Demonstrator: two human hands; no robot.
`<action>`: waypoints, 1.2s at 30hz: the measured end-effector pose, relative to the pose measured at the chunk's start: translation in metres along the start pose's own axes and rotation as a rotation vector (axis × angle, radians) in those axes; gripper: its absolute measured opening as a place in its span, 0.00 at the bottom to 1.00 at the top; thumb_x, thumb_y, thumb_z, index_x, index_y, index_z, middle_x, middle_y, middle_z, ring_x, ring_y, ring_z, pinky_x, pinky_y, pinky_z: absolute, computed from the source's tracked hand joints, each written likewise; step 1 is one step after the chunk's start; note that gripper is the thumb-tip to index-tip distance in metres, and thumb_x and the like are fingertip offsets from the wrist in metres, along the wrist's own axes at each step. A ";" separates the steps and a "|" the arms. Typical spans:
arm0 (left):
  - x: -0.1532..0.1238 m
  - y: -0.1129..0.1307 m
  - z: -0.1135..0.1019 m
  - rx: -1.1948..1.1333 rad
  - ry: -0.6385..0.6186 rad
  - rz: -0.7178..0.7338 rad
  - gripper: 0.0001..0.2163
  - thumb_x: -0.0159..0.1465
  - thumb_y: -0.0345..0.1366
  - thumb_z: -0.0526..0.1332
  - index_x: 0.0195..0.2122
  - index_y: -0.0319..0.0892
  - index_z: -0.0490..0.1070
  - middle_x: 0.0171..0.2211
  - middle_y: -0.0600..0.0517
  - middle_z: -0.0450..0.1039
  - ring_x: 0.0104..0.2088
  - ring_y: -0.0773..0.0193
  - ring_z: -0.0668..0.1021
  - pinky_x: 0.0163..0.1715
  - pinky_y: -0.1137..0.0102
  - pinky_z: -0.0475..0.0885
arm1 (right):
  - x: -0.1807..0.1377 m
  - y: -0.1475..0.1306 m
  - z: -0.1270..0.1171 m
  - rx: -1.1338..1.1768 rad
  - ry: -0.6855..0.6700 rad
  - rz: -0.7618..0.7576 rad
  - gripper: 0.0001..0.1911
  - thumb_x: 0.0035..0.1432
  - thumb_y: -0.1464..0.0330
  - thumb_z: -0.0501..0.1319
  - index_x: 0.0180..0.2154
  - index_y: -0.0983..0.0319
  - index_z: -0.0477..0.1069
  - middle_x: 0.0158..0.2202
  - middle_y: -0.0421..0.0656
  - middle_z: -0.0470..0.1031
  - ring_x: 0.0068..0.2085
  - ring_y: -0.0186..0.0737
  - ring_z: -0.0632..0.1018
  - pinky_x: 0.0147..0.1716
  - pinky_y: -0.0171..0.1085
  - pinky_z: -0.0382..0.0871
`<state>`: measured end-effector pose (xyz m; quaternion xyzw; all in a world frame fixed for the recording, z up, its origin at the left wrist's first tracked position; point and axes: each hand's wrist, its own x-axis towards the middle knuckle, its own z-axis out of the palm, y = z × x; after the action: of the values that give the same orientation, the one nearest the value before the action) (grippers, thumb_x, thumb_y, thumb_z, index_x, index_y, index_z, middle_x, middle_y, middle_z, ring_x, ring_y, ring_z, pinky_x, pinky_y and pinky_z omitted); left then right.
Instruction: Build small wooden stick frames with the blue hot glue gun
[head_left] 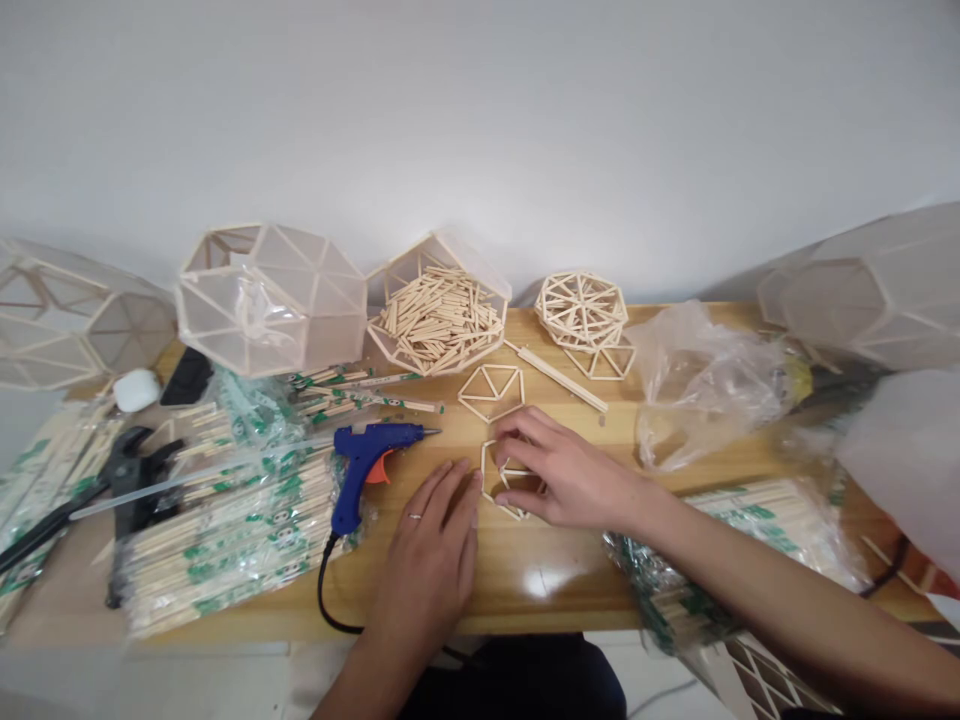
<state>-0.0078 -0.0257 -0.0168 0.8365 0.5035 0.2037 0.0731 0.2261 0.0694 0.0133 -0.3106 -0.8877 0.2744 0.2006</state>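
Observation:
On the tabletop, a small polygonal frame of short wooden sticks (486,470) lies partly covered by my right hand (562,475). The fingers and thumb of that hand curl down onto its sticks. My left hand (435,545), with a ring on one finger, rests flat with fingers stretched out, its fingertips beside the frame's left edge. Just behind lies a similar stick frame (491,392) with spokes. A blue hot glue gun (367,465) with an orange trigger lies left of my left hand, nozzle pointing right.
An open polygonal container (480,350) holds many short sticks (439,315). Stacked spoked frames (581,310) stand at the back. Packs of wrapped chopsticks (240,540), black cutters (139,470) and a translucent faceted shell (315,300) are leftward; a plastic bag (697,370) lies right.

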 end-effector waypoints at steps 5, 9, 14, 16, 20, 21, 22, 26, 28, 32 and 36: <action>0.000 0.000 -0.001 -0.006 0.004 -0.001 0.24 0.71 0.25 0.56 0.68 0.40 0.68 0.66 0.41 0.73 0.67 0.48 0.74 0.64 0.52 0.77 | 0.000 0.001 0.001 0.005 0.004 0.001 0.13 0.66 0.62 0.71 0.45 0.63 0.73 0.53 0.55 0.75 0.55 0.54 0.75 0.57 0.53 0.75; 0.000 0.000 0.000 -0.013 0.008 -0.006 0.25 0.70 0.24 0.56 0.69 0.41 0.68 0.67 0.41 0.73 0.68 0.48 0.74 0.64 0.52 0.77 | 0.000 0.001 0.001 0.007 0.003 -0.002 0.13 0.66 0.62 0.71 0.45 0.63 0.74 0.53 0.55 0.75 0.55 0.54 0.75 0.57 0.53 0.75; -0.001 0.000 0.001 -0.012 -0.008 -0.006 0.25 0.71 0.24 0.56 0.69 0.40 0.67 0.67 0.40 0.72 0.69 0.47 0.73 0.65 0.51 0.76 | 0.000 0.001 0.001 0.018 0.008 0.003 0.12 0.66 0.63 0.71 0.45 0.61 0.74 0.53 0.54 0.74 0.55 0.53 0.75 0.57 0.53 0.76; -0.001 0.000 0.001 -0.009 -0.011 -0.009 0.25 0.71 0.25 0.56 0.69 0.40 0.67 0.68 0.41 0.72 0.69 0.48 0.73 0.65 0.51 0.76 | -0.001 0.001 0.002 0.012 0.006 0.001 0.12 0.66 0.63 0.71 0.45 0.61 0.74 0.53 0.54 0.74 0.55 0.54 0.75 0.56 0.53 0.76; -0.001 0.001 0.000 -0.019 -0.001 -0.014 0.25 0.71 0.25 0.56 0.69 0.42 0.68 0.67 0.42 0.73 0.68 0.48 0.73 0.65 0.52 0.76 | -0.001 0.002 0.002 0.009 0.006 0.001 0.13 0.66 0.63 0.71 0.45 0.62 0.73 0.52 0.54 0.74 0.55 0.54 0.75 0.57 0.53 0.75; -0.001 0.001 0.000 -0.024 0.004 -0.013 0.25 0.71 0.25 0.56 0.69 0.42 0.68 0.67 0.42 0.73 0.68 0.48 0.74 0.64 0.53 0.76 | 0.000 0.001 0.002 0.010 0.006 0.001 0.13 0.66 0.63 0.71 0.45 0.62 0.74 0.52 0.54 0.74 0.55 0.54 0.75 0.57 0.53 0.75; -0.001 0.000 0.000 -0.028 0.008 -0.013 0.25 0.71 0.25 0.57 0.68 0.41 0.69 0.67 0.42 0.73 0.68 0.48 0.74 0.64 0.53 0.76 | 0.000 0.001 0.002 0.010 0.006 0.001 0.12 0.66 0.63 0.71 0.45 0.62 0.74 0.52 0.54 0.74 0.55 0.54 0.75 0.57 0.53 0.75; -0.002 0.000 0.001 -0.036 -0.003 -0.025 0.25 0.70 0.24 0.56 0.69 0.42 0.68 0.68 0.42 0.72 0.69 0.48 0.73 0.65 0.52 0.75 | 0.000 0.000 0.001 -0.001 -0.005 0.007 0.12 0.65 0.64 0.71 0.45 0.62 0.73 0.52 0.54 0.74 0.55 0.54 0.75 0.57 0.53 0.75; -0.002 -0.001 0.001 -0.032 -0.015 -0.029 0.26 0.70 0.24 0.56 0.69 0.42 0.68 0.68 0.42 0.72 0.69 0.48 0.72 0.66 0.52 0.75 | 0.000 0.000 0.000 -0.001 -0.007 0.010 0.12 0.65 0.64 0.72 0.44 0.62 0.73 0.53 0.54 0.74 0.55 0.54 0.75 0.57 0.53 0.75; -0.002 -0.001 0.002 -0.019 -0.013 -0.018 0.25 0.71 0.25 0.57 0.69 0.41 0.68 0.68 0.42 0.72 0.69 0.47 0.72 0.65 0.52 0.76 | 0.000 0.001 0.001 0.000 -0.005 0.003 0.13 0.65 0.64 0.72 0.45 0.62 0.73 0.53 0.55 0.74 0.55 0.54 0.75 0.57 0.53 0.75; -0.002 -0.001 0.002 -0.019 -0.005 -0.012 0.25 0.71 0.24 0.56 0.69 0.42 0.67 0.68 0.42 0.72 0.69 0.48 0.73 0.65 0.51 0.76 | 0.000 0.001 0.001 0.000 -0.001 0.000 0.13 0.65 0.63 0.72 0.45 0.62 0.73 0.53 0.54 0.74 0.55 0.54 0.75 0.57 0.54 0.75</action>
<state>-0.0089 -0.0274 -0.0192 0.8333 0.5062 0.2060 0.0832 0.2259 0.0698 0.0118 -0.3106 -0.8877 0.2746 0.2002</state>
